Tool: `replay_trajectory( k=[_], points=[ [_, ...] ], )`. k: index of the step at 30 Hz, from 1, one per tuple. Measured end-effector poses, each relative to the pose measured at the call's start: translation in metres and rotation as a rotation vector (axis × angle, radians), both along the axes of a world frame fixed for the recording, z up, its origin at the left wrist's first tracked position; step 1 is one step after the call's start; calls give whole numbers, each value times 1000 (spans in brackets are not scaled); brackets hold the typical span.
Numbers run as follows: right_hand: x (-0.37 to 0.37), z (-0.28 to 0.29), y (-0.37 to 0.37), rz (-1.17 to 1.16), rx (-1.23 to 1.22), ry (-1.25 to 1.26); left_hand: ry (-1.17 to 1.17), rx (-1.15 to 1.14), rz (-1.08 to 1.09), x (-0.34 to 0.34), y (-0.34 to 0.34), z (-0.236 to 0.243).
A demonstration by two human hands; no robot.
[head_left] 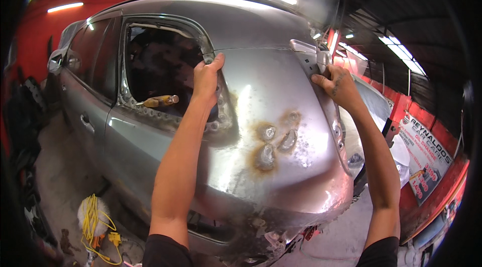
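Observation:
A bare silver-grey rear quarter panel (236, 151) of a car fills the middle, with several brown-scorched, rough dented patches low on it. My left hand (207, 79) grips the panel's front edge at the rear corner of the window opening (160, 66), thumb on the outside and fingers partly hidden inside. My right hand (340, 85) is closed around the panel's rear edge, just below a silver metal piece (324, 56), its fingertips hidden behind. A tool with a yellow-brown handle (159, 101) lies on the window sill, ahead of my left forearm.
On the floor at lower left lies a round, fluffy white pad (85, 212) with a coiled yellow cable (91, 219). Another vehicle (369, 99) stands behind the right arm, near a printed sign board (424, 159) against a red wall. The car's side doors (88, 91) extend left.

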State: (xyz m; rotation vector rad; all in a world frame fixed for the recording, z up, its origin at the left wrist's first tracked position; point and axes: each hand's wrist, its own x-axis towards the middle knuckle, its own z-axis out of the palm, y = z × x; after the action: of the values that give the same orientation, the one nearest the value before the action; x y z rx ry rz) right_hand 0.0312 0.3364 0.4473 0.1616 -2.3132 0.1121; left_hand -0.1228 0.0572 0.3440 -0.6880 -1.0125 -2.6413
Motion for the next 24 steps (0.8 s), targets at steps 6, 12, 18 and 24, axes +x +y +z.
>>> replay_trajectory(
  k=[6, 12, 18, 24],
  points=[
    [-1, 2, -1, 18, 18, -22, 27, -42, 5, -14, -3, -6],
    [-1, 1, 3, 44, 60, 11, -27, 1, 27, -1, 0, -2],
    [-2, 3, 0, 2, 106, 12, 14, -34, 82, -4, -2, -4],
    [0, 2, -3, 39, 36, -22, 34, -21, 49, -8, 1, -6]
  ],
)
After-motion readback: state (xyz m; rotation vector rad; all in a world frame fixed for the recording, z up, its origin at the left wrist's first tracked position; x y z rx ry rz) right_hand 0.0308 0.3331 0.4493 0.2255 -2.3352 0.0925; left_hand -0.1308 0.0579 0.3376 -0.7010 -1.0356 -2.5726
